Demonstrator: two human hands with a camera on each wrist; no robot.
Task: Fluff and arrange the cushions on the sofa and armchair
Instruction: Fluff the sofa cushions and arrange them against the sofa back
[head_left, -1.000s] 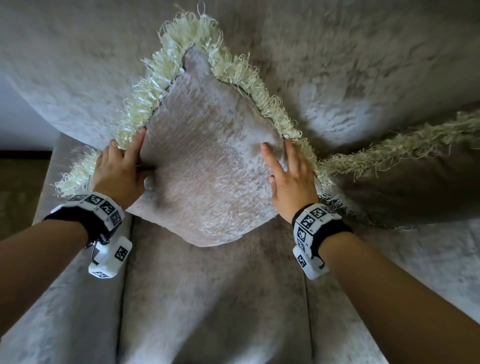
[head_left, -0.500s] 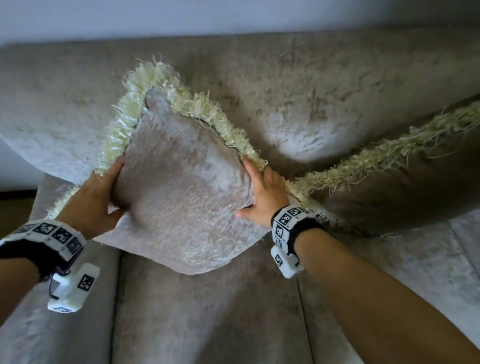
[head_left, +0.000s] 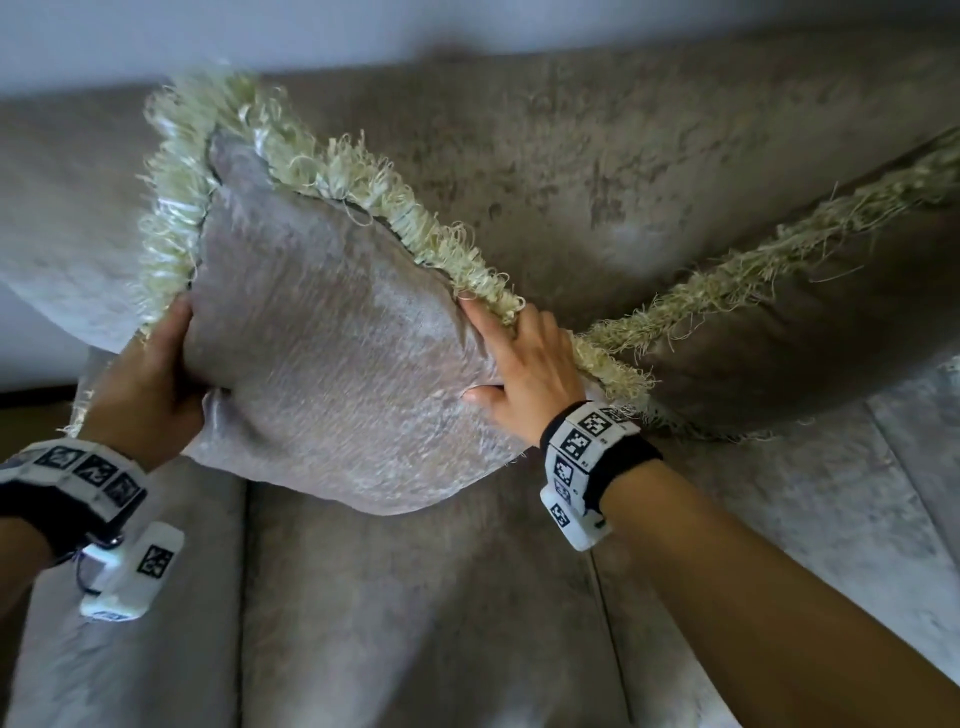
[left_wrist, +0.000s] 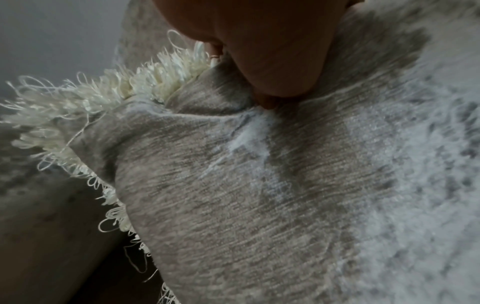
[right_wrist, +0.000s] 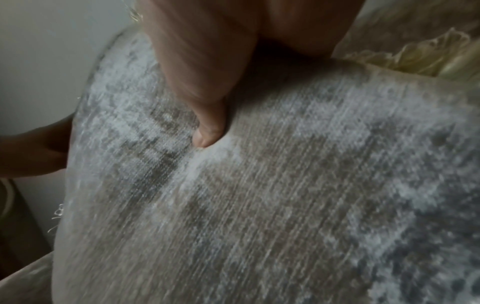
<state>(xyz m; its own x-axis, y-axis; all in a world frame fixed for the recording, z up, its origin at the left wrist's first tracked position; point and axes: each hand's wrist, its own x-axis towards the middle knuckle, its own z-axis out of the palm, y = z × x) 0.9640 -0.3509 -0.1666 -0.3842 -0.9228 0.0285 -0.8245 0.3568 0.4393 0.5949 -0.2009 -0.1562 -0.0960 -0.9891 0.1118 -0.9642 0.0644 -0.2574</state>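
The cushion (head_left: 332, 353) sits between the left hand (head_left: 150, 384) and right hand (head_left: 530, 374), each gripping an opposite edge, thumbs dented into the front.

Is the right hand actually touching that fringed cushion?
Touching. The right wrist view shows the right hand's thumb denting the fringed cushion fabric.

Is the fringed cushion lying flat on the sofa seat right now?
No, both hands, the left hand and right hand, hold the cushion tilted on its lower corner against the sofa back.
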